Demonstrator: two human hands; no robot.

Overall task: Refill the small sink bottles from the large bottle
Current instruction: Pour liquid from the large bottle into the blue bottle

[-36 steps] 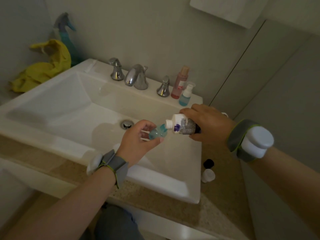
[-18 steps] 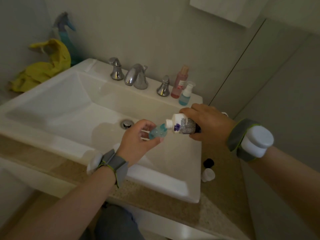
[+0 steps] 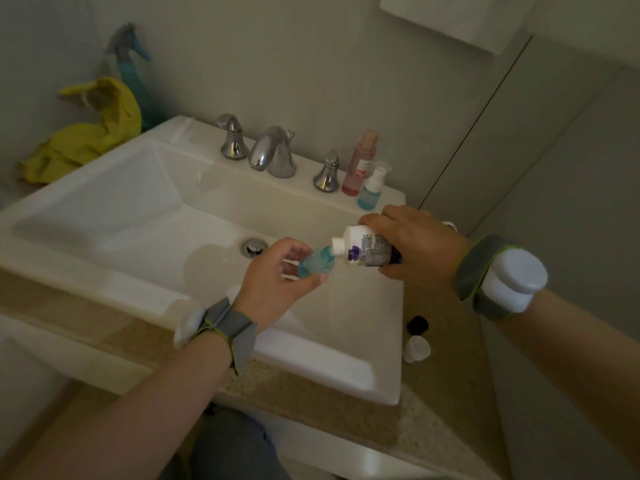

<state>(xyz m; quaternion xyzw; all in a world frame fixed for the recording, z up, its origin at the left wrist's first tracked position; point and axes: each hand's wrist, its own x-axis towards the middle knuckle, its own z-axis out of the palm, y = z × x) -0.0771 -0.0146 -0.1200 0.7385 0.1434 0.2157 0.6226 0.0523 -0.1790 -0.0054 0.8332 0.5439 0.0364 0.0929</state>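
Over the right side of the white sink (image 3: 104, 216), my left hand (image 3: 273, 282) holds a small clear bottle (image 3: 317, 263) with blue liquid in it. My right hand (image 3: 415, 242) grips the large white bottle (image 3: 363, 249), tipped on its side with its open neck touching the small bottle's mouth. On the sink's back ledge stand a pink bottle (image 3: 360, 164) and a small blue bottle with a white pump top (image 3: 372, 187).
A black cap (image 3: 417, 324) and a white cap (image 3: 417, 348) lie on the speckled counter right of the sink. The chrome faucet (image 3: 273, 152) and its two handles sit at the back. Yellow gloves (image 3: 86, 133) and a spray bottle (image 3: 130, 64) are at far left.
Both hands and both bottles stay in nearly the same place, with the large bottle still tipped against the small one.
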